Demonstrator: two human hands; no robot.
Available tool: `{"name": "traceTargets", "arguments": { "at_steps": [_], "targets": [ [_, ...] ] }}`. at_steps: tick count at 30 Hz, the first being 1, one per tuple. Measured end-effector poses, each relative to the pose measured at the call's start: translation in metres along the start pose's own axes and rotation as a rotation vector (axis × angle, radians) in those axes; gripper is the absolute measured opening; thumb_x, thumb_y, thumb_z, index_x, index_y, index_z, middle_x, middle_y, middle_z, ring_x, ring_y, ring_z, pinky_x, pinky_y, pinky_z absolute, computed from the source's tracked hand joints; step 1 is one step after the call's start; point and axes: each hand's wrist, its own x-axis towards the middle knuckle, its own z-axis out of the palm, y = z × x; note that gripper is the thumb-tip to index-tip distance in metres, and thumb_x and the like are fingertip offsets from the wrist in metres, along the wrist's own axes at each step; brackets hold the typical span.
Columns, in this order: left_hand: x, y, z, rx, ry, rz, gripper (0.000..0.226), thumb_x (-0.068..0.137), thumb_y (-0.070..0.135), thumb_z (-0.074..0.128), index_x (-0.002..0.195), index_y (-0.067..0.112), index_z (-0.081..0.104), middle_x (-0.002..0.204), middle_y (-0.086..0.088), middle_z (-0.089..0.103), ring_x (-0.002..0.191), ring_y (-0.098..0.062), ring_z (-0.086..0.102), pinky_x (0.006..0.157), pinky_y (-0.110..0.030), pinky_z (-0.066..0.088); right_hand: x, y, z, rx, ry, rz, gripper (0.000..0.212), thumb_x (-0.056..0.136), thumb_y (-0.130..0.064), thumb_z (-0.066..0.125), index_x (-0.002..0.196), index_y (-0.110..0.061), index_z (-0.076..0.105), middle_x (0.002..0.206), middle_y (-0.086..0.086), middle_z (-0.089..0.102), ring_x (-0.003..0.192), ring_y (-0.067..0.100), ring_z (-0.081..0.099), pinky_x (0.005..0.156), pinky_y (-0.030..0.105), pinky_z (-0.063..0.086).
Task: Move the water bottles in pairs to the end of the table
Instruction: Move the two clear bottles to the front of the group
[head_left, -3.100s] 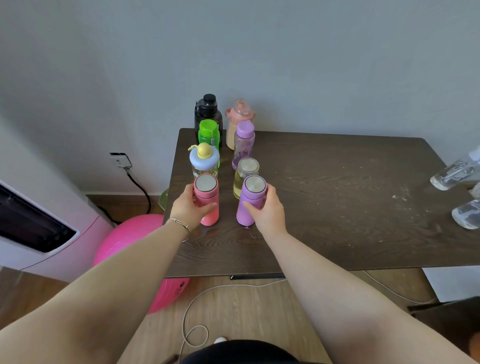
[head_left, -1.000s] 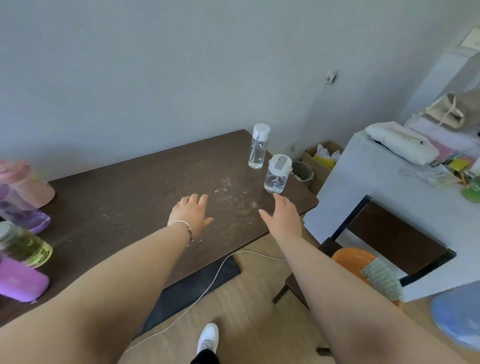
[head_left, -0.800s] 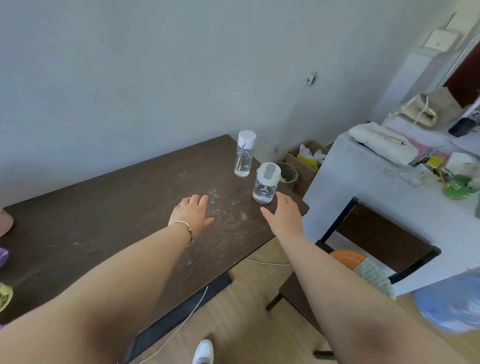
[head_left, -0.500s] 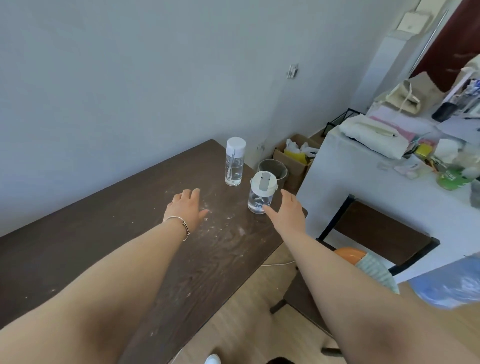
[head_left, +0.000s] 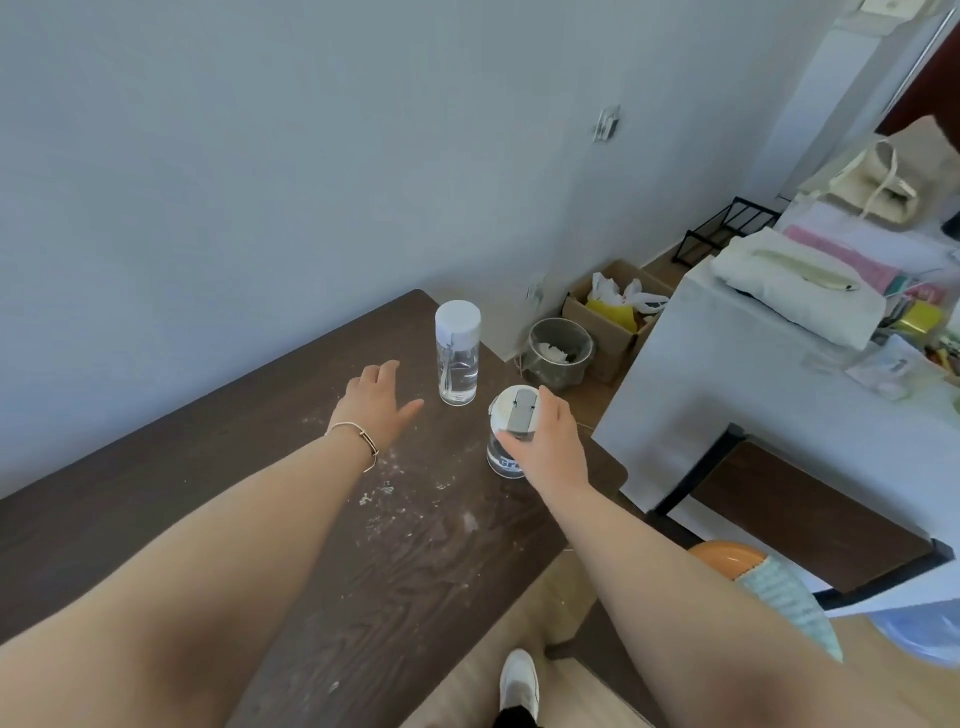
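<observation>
Two clear water bottles stood at the worktop's far corner. The right hand curled around the squat bottle, seemingly mid-grasp; the left hand, open and empty, neared the tall bottle, which it likely needed to grip next.

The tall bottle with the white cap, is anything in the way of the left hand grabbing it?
Nothing visible. Only bare table lies between the open left hand and the tall bottle.
</observation>
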Motion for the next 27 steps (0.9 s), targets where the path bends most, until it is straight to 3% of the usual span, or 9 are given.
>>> {"name": "traceTargets", "arguments": {
  "at_steps": [7, 12, 19, 27],
  "targets": [
    [0.059, 0.049, 0.004, -0.166, 0.045, -0.042, 0.080, 0.097, 0.049, 0.064, 0.158, 0.012, 0.028, 0.160, -0.017, 0.037, 0.143, -0.039, 0.043, 0.114, -0.053, 0.044, 0.018, 0.016, 0.001, 0.056, -0.020, -0.088, 0.091, 0.074, -0.063, 0.074, 0.146, -0.026, 0.031, 0.145, -0.004, 0.045, 0.131, 0.014, 0.047, 0.099, 0.019, 0.042],
    [0.087, 0.066, 0.013, -0.284, 0.067, -0.069, 0.076, 0.092, 0.043, 0.073, 0.148, 0.006, 0.038, 0.147, -0.019, 0.049, 0.129, -0.040, 0.054, 0.107, -0.051, 0.049, 0.022, 0.023, -0.002, 0.075, -0.013, -0.142, 0.089, 0.075, -0.061, 0.075, 0.146, -0.026, 0.033, 0.144, -0.005, 0.046, 0.130, 0.013, 0.046, 0.096, 0.012, 0.037],
    [0.095, 0.075, 0.021, -0.531, 0.110, -0.142, 0.078, 0.087, 0.035, 0.078, 0.149, 0.012, 0.037, 0.146, -0.015, 0.052, 0.129, -0.038, 0.055, 0.104, -0.047, 0.052, 0.025, 0.026, -0.005, 0.080, -0.029, -0.157, 0.090, 0.075, -0.059, 0.076, 0.146, -0.026, 0.032, 0.144, -0.005, 0.046, 0.130, 0.012, 0.046, 0.095, 0.010, 0.034],
    [0.083, 0.073, 0.021, -0.565, 0.119, -0.112, 0.078, 0.087, 0.029, 0.081, 0.150, 0.013, 0.037, 0.148, -0.014, 0.052, 0.132, -0.037, 0.054, 0.107, -0.049, 0.052, 0.021, 0.025, -0.005, 0.078, -0.031, -0.157, 0.090, 0.075, -0.057, 0.078, 0.146, -0.024, 0.033, 0.144, -0.004, 0.046, 0.130, 0.013, 0.046, 0.096, 0.012, 0.036]
  ]
}}
